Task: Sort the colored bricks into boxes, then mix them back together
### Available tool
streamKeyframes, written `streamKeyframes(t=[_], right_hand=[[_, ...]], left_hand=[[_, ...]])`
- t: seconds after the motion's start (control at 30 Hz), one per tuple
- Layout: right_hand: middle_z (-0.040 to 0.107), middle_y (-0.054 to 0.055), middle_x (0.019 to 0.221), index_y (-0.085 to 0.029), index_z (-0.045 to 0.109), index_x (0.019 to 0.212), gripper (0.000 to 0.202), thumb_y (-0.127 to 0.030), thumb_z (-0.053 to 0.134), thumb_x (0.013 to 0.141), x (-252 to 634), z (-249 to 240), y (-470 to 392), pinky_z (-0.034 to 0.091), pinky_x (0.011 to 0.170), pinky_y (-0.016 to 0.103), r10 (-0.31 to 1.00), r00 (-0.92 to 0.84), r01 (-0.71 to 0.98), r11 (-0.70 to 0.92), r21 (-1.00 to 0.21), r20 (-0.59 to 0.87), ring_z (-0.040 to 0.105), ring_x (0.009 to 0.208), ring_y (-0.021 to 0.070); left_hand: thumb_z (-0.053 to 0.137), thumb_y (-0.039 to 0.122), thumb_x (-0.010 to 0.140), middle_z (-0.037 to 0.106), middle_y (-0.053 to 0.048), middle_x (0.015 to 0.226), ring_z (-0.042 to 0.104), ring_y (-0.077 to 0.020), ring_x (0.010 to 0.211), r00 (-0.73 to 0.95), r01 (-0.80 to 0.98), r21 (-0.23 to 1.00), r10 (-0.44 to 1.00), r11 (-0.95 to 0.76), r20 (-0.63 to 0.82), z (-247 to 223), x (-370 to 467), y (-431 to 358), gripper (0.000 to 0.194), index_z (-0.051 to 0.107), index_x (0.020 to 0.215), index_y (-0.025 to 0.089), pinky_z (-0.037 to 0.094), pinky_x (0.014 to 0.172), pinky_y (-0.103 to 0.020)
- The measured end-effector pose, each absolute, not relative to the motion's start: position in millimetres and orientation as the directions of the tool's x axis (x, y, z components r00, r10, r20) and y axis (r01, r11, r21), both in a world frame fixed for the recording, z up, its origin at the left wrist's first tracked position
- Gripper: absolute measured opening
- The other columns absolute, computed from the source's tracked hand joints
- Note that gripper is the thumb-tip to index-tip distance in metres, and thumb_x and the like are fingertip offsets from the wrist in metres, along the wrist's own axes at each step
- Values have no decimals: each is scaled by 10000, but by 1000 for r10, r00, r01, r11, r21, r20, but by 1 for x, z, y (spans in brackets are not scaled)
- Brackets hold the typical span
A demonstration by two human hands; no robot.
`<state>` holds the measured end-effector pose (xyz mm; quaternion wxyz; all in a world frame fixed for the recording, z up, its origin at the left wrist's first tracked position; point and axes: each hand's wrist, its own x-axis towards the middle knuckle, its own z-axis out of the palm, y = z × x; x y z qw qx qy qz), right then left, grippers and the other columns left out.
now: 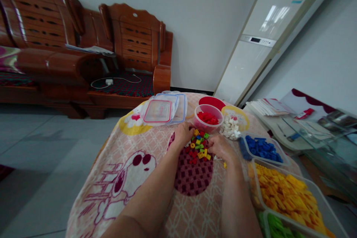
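A pile of mixed small plastic building bricks (199, 145), red, yellow, green and blue, lies on the patterned tablecloth (195, 212). My left hand (184, 134) is at the pile's left edge, with its fingers bent inward among the bricks. On the opposite edge rests my right hand (222, 147), its fingers curled together beside the yellow and green bricks. The fingertips of both hands are partly hidden, so whatever they pinch cannot be made out. Just behind the pile stands a round tub of red bricks (208, 118). White bricks (230, 127) lie heaped beside that tub.
To the right are containers of blue bricks (263, 148), yellow bricks (287, 193) and green bricks (279, 227). Clear lids (158, 111) are stacked at the back left, and a red round lid (212, 102) lies behind the tub. A glass-topped stand (315, 134) adjoins the table's right side.
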<state>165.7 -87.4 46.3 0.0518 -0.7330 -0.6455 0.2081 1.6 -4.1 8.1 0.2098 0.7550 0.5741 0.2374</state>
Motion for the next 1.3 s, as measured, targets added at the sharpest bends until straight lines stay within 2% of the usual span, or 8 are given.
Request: streamKeyframes(t=[0.13,0.27,0.53,0.77,0.97,1.13,1.23,1.3], right_hand=[[704,27,677,-165,712,714,63,-135,666,681,164,47,-87,407,585,205,967,76,938,-153,-312,-245,636,646,133],[683,13,621,-163,682,669,48,-118,666,663,164,46,-88,385,541,193,970,79,922,-158,-352,-229,615,584,118],[555,-35,426,-173,580,612,114,-149,599,722,165,47,-89,364,429,169,973,111,787,-210,-580,-202,535,395,94],[586,-39,451,-182,538,641,85,-155,582,708,166,47,-87,373,334,159,955,192,534,-294,-792,-225,551,349,108],[647,-8,530,-158,586,699,190,-285,709,631,163,48,-80,519,405,219,946,324,115,-25,-993,14,624,430,141],[702,32,671,-139,611,826,341,-287,789,575,159,49,-73,613,622,314,833,541,-168,240,-956,114,713,631,192],[730,85,853,-126,624,923,415,-287,800,584,159,50,-71,605,787,389,833,533,-225,310,-924,150,726,810,219],[729,98,899,-124,629,945,416,-296,791,603,159,51,-71,592,827,402,841,517,-225,314,-922,160,720,859,224]], left_hand=[[535,265,847,749,-56,1006,671,-197,947,225,772,585,968,-248,114,9,2,-4,278,758,1012,244,495,853,-280],[532,263,843,749,-51,1006,668,-197,963,222,767,595,970,-238,102,8,2,-3,278,760,1003,249,495,850,-274],[523,271,852,748,-61,1014,668,-196,953,223,774,586,970,-240,103,7,2,-3,290,759,1020,251,493,857,-279],[525,274,847,747,-58,1011,668,-200,953,217,775,584,970,-240,111,6,2,-2,285,759,1008,247,494,850,-283],[524,272,851,750,-60,1008,671,-195,953,223,773,586,969,-242,105,5,2,-2,286,757,1015,249,491,859,-275],[531,261,845,747,-55,1025,668,-194,969,222,767,596,969,-240,104,5,2,-2,284,756,1019,247,491,865,-270],[528,255,845,745,-55,1031,666,-198,974,225,764,596,968,-247,112,6,2,-3,286,757,1016,242,493,867,-275],[530,256,844,746,-57,1025,667,-199,969,221,770,589,969,-243,111,7,2,-4,285,758,1016,242,493,864,-277]])
